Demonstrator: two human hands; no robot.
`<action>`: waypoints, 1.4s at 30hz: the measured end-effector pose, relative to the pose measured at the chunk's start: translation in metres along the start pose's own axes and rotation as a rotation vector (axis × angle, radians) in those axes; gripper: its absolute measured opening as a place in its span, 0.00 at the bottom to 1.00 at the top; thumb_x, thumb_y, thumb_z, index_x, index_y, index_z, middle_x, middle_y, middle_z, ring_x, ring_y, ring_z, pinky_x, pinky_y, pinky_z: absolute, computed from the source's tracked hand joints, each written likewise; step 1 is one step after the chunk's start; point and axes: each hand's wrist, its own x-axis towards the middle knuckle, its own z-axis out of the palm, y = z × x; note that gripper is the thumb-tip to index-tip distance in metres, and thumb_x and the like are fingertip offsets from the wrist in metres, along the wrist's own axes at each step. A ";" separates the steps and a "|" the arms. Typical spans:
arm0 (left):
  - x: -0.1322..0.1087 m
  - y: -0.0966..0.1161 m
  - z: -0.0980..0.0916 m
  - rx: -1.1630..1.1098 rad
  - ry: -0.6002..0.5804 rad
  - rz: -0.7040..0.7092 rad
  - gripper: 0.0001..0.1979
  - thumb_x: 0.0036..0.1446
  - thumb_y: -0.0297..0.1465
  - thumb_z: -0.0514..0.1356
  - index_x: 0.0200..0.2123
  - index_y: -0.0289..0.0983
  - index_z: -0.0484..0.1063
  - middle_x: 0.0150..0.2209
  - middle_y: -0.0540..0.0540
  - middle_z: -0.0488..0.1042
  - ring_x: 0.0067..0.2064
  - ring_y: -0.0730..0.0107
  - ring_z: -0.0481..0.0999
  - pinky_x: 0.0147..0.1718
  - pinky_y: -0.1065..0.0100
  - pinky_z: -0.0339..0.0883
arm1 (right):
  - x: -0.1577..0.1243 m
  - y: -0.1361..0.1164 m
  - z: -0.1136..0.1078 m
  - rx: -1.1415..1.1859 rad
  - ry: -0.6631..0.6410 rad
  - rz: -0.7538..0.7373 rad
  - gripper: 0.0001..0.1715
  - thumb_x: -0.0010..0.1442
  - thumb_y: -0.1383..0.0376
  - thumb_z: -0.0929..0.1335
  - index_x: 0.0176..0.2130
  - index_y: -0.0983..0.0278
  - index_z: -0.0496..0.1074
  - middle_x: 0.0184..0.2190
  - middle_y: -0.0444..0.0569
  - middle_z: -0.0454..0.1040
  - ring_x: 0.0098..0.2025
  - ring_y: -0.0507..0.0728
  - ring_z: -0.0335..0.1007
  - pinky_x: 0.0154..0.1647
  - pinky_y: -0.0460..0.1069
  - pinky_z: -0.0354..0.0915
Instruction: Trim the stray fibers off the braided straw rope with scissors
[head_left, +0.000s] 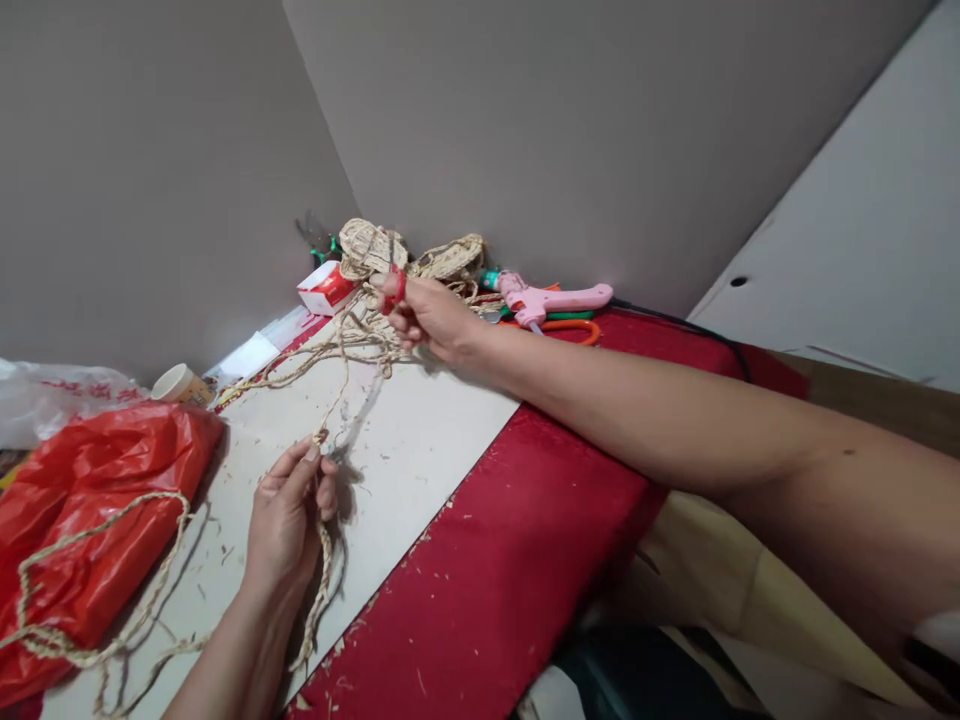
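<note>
My left hand (289,515) pinches a braided straw rope (324,570) near the front of a white board (420,430); the rope hangs below the hand and runs up toward the far pile. My right hand (424,315) reaches far forward with fingers closed through the red handles of scissors (395,285), held at a tangle of straw cord (360,340). Behind it lie woven straw pieces (371,245) against the wall.
A pink glue gun (551,298) and orange-handled scissors (577,328) lie on the red cloth (510,560) at the back. A red plastic bag (90,500) with rope over it sits left, beside a paper cup (174,382) and a red-white box (326,288).
</note>
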 end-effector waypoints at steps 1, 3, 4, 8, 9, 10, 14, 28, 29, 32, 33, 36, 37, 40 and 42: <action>0.001 -0.001 0.000 -0.008 -0.006 -0.006 0.14 0.43 0.29 0.71 0.34 0.34 0.73 0.23 0.50 0.72 0.17 0.81 0.60 0.15 0.77 0.52 | -0.006 -0.002 0.003 -0.138 -0.108 -0.066 0.24 0.61 0.47 0.65 0.26 0.62 0.61 0.15 0.35 0.51 0.17 0.46 0.42 0.20 0.44 0.51; 0.001 -0.003 -0.001 -0.034 -0.020 -0.024 0.15 0.44 0.29 0.70 0.36 0.35 0.73 0.23 0.50 0.73 0.17 0.80 0.60 0.15 0.77 0.53 | -0.022 -0.004 0.010 -0.541 -0.341 -0.196 0.24 0.57 0.50 0.69 0.21 0.63 0.60 0.16 0.37 0.54 0.20 0.46 0.48 0.24 0.45 0.49; 0.001 -0.003 -0.002 -0.048 -0.028 -0.034 0.15 0.44 0.29 0.70 0.36 0.35 0.73 0.23 0.50 0.73 0.17 0.80 0.60 0.15 0.77 0.53 | -0.030 -0.005 0.014 -0.756 -0.452 -0.258 0.23 0.54 0.53 0.70 0.20 0.63 0.61 0.16 0.38 0.56 0.21 0.46 0.48 0.25 0.46 0.48; 0.000 -0.004 -0.003 -0.087 -0.049 -0.053 0.14 0.46 0.29 0.69 0.36 0.34 0.71 0.23 0.50 0.73 0.17 0.80 0.61 0.15 0.76 0.54 | -0.059 -0.001 0.027 -1.392 -0.654 -0.428 0.14 0.54 0.55 0.68 0.29 0.63 0.72 0.18 0.42 0.67 0.21 0.48 0.49 0.26 0.48 0.43; 0.000 -0.004 -0.003 -0.093 -0.049 -0.055 0.14 0.46 0.29 0.69 0.36 0.34 0.71 0.24 0.50 0.73 0.17 0.80 0.61 0.15 0.76 0.55 | -0.062 0.000 0.028 -1.477 -0.652 -0.436 0.15 0.55 0.54 0.66 0.31 0.63 0.74 0.20 0.44 0.70 0.21 0.49 0.52 0.26 0.48 0.43; 0.000 -0.004 -0.002 -0.097 -0.047 -0.059 0.14 0.46 0.29 0.69 0.36 0.34 0.71 0.24 0.49 0.74 0.17 0.79 0.61 0.15 0.76 0.55 | -0.063 0.001 0.029 -1.542 -0.636 -0.439 0.18 0.56 0.53 0.65 0.34 0.63 0.75 0.21 0.46 0.73 0.21 0.50 0.56 0.26 0.48 0.42; 0.001 -0.002 -0.001 -0.101 -0.034 -0.078 0.14 0.46 0.30 0.69 0.36 0.33 0.72 0.25 0.47 0.76 0.17 0.79 0.63 0.16 0.75 0.58 | -0.060 0.004 0.028 -1.710 -0.540 -0.415 0.24 0.57 0.50 0.64 0.39 0.65 0.76 0.26 0.53 0.78 0.26 0.56 0.67 0.26 0.49 0.42; 0.000 0.003 0.004 -0.101 0.077 -0.103 0.12 0.38 0.26 0.72 0.30 0.32 0.79 0.26 0.48 0.73 0.26 0.74 0.69 0.24 0.73 0.67 | -0.063 0.007 0.027 -1.707 -0.556 -0.476 0.22 0.59 0.51 0.62 0.37 0.65 0.76 0.25 0.53 0.78 0.27 0.58 0.69 0.25 0.51 0.41; 0.000 0.003 0.004 -0.104 0.071 -0.109 0.12 0.38 0.27 0.72 0.31 0.32 0.80 0.25 0.48 0.72 0.26 0.74 0.69 0.24 0.74 0.67 | -0.064 0.006 0.027 -1.710 -0.550 -0.471 0.22 0.59 0.51 0.62 0.38 0.65 0.76 0.25 0.53 0.78 0.27 0.58 0.70 0.25 0.51 0.41; 0.001 0.002 0.002 -0.121 0.061 -0.113 0.14 0.38 0.27 0.72 0.32 0.31 0.81 0.21 0.50 0.68 0.26 0.75 0.67 0.26 0.73 0.68 | -0.063 0.006 0.028 -1.718 -0.528 -0.458 0.23 0.59 0.51 0.63 0.38 0.65 0.76 0.25 0.54 0.78 0.28 0.59 0.71 0.26 0.50 0.42; 0.001 0.001 0.002 -0.125 0.058 -0.113 0.14 0.38 0.27 0.73 0.33 0.31 0.81 0.21 0.50 0.67 0.26 0.75 0.67 0.26 0.73 0.68 | -0.063 0.006 0.028 -1.721 -0.525 -0.454 0.23 0.58 0.51 0.63 0.38 0.65 0.76 0.25 0.54 0.78 0.29 0.59 0.71 0.26 0.50 0.42; 0.002 0.000 0.001 -0.131 0.048 -0.116 0.15 0.37 0.27 0.73 0.33 0.31 0.81 0.22 0.50 0.68 0.25 0.75 0.67 0.27 0.73 0.68 | -0.063 0.007 0.029 -1.721 -0.518 -0.442 0.23 0.58 0.51 0.63 0.38 0.65 0.77 0.25 0.54 0.78 0.30 0.59 0.71 0.27 0.50 0.44; 0.003 -0.001 0.000 -0.131 0.044 -0.117 0.15 0.37 0.27 0.73 0.32 0.32 0.81 0.22 0.51 0.68 0.25 0.76 0.67 0.27 0.73 0.68 | -0.063 0.007 0.029 -1.720 -0.519 -0.434 0.23 0.58 0.51 0.63 0.37 0.65 0.77 0.25 0.54 0.77 0.29 0.59 0.71 0.27 0.50 0.44; 0.004 -0.001 -0.001 -0.125 0.041 -0.112 0.14 0.37 0.26 0.73 0.32 0.32 0.80 0.21 0.52 0.67 0.25 0.77 0.65 0.26 0.74 0.67 | -0.062 0.008 0.030 -1.714 -0.535 -0.407 0.21 0.59 0.52 0.64 0.36 0.64 0.78 0.24 0.53 0.77 0.28 0.58 0.69 0.27 0.50 0.45; 0.004 -0.001 -0.001 -0.128 0.043 -0.111 0.14 0.37 0.26 0.73 0.31 0.32 0.80 0.23 0.50 0.69 0.25 0.77 0.65 0.26 0.74 0.67 | -0.062 0.007 0.030 -1.714 -0.552 -0.399 0.20 0.60 0.53 0.64 0.36 0.63 0.78 0.24 0.52 0.77 0.28 0.57 0.68 0.27 0.50 0.44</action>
